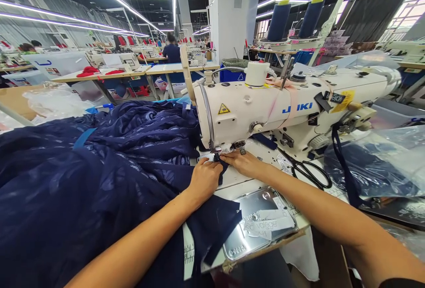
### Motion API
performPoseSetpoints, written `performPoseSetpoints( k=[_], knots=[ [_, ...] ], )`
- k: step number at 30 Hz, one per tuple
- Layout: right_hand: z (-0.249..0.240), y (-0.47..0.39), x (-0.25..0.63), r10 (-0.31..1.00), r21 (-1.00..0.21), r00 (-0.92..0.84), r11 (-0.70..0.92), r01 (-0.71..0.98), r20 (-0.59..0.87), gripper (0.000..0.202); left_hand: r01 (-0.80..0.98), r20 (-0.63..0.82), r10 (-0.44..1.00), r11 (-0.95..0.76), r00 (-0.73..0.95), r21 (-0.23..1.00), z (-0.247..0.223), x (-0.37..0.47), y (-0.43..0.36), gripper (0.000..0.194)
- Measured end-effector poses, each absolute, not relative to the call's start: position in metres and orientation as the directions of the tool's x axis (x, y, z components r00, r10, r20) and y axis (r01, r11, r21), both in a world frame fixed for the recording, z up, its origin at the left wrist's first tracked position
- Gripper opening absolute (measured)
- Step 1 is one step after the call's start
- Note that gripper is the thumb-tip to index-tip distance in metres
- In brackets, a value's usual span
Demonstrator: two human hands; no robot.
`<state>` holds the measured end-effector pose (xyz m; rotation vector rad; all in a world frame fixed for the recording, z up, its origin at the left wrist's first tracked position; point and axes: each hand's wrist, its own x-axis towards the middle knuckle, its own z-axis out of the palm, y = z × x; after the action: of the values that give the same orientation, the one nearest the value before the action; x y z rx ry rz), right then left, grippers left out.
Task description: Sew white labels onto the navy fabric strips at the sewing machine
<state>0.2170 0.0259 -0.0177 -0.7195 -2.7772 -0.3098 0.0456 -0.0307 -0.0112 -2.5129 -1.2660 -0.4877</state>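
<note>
A white sewing machine (pixel 249 106) stands over the work table, its needle area just above both hands. My left hand (pixel 205 178) is closed on the dark blue fabric (pixel 146 146) beside the presser foot, fingers bent together. Opposite it, my right hand (pixel 241 163) pinches the edge of the same fabric, fingertips close to the needle area. A large heap of this fabric spreads over the left of the table, and a flap hangs below my left wrist. The exact spot under the needle is partly hidden by the fingers and machine.
Black scissors (pixel 310 173) lie right of my right hand. A metal tray (pixel 232 239) with white labels (pixel 270 224) is at the front edge. Plastic-wrapped dark fabric (pixel 372 168) sits at the right. Two thread cones (pixel 278 21) stand behind the machine; a person (pixel 171 51) is farther back.
</note>
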Motion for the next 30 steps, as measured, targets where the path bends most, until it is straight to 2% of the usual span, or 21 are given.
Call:
performPoseSetpoints(
  k=[5,10,13,16,19,21,30],
  knots=[
    [-0.017,0.026,0.216,0.466,0.111,-0.835,0.851,0.514,0.294,0.039,0.842,0.465,0.725,-0.531,0.508,-0.092,-0.007,0.048,-0.040,0.019],
    [-0.012,0.025,0.218,0.455,0.060,-0.818,0.861,0.504,0.351,0.033,0.874,0.426,0.764,-0.446,0.485,-0.194,-0.002,0.039,-0.055,0.015],
    [-0.007,0.017,0.218,0.476,0.008,-0.808,0.860,0.510,0.346,0.026,0.888,0.408,0.789,-0.404,0.460,-0.220,0.003,0.022,-0.048,0.019],
    [-0.006,0.005,0.215,0.486,-0.057,-0.807,0.866,0.497,0.337,0.024,0.923,0.432,0.818,-0.367,0.380,-0.118,0.007,0.008,-0.032,0.022],
    [-0.009,-0.002,0.211,0.475,-0.059,-0.795,0.869,0.491,0.377,0.024,0.935,0.444,0.838,-0.356,0.318,0.003,0.007,0.005,-0.021,0.020],
    [-0.013,-0.002,0.210,0.469,-0.070,-0.784,0.871,0.486,0.407,0.025,0.926,0.456,0.827,-0.378,0.328,0.019,0.006,0.008,-0.021,0.019],
    [-0.019,0.007,0.216,0.492,-0.224,-0.759,0.870,0.439,0.426,0.026,0.792,0.481,0.644,-0.572,0.594,-0.212,-0.002,0.019,-0.025,0.014]
  ],
)
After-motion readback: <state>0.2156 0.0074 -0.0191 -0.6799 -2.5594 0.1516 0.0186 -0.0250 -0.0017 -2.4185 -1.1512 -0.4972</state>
